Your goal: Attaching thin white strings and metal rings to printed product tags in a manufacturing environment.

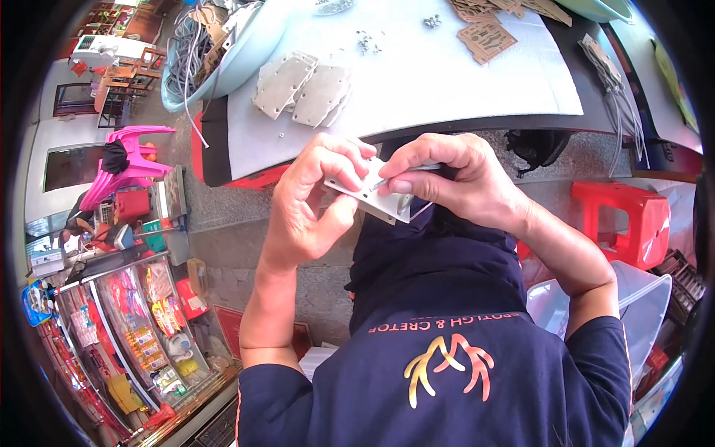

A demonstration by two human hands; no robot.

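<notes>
Just beyond the front edge of the table, my left hand (pixel 302 205) grips a small white rectangular housing (pixel 389 206) with dark holes along its face. My right hand (pixel 469 175) is closed at its far right side, thumb and forefinger pinching a thin grey piece that looks like a cable end. The fingers cover much of that piece and the upper part of the housing. Flat light-grey plates (pixel 322 93) with small holes lie in overlapping stacks on the table, beyond my left hand. Little metal parts (pixel 369 42) are scattered farther back.
A white sheet (pixel 447 89) covers the table. On it lie brown cardboard pieces (pixel 485 41). At left stands a pale blue basin (pixel 246 56) of cables; grey cables (pixel 618 97) hang off the right edge. A red stool (pixel 625 223) and clear bin (pixel 633 298) are at right.
</notes>
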